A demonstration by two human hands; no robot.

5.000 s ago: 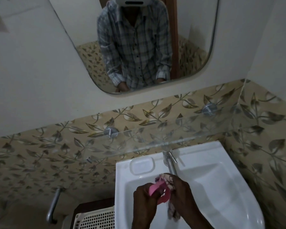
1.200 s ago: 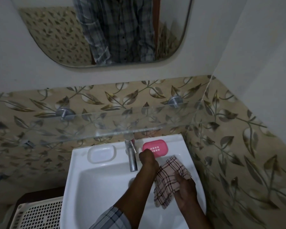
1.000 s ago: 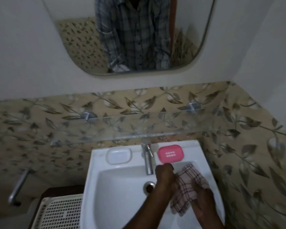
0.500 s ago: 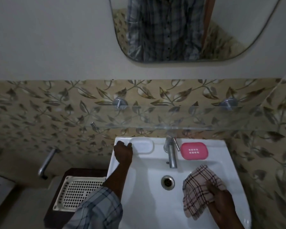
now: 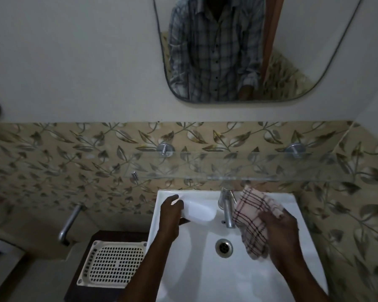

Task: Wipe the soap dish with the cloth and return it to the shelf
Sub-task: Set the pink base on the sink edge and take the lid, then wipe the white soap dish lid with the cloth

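A white soap dish (image 5: 202,211) is at the back left of the sink (image 5: 205,271), tilted with a shadow under its near edge. My left hand (image 5: 170,211) grips its left end. A checked cloth (image 5: 250,219) hangs just right of the tap (image 5: 227,207), pinched in my right hand (image 5: 280,229). The cloth covers the back right corner of the sink, so the pink soap dish seen there earlier is hidden. The glass shelf (image 5: 260,168) runs along the tiled wall just above the sink, with nothing on it.
The drain (image 5: 224,247) sits in the middle of the basin. A white perforated basket (image 5: 111,265) lies on a dark stand left of the sink. A metal pipe (image 5: 69,223) juts from the wall farther left. A mirror (image 5: 238,51) hangs above.
My left hand has closed on the white soap dish and tipped it up. My right hand has carried the cloth up toward the tap, covering the pink dish.
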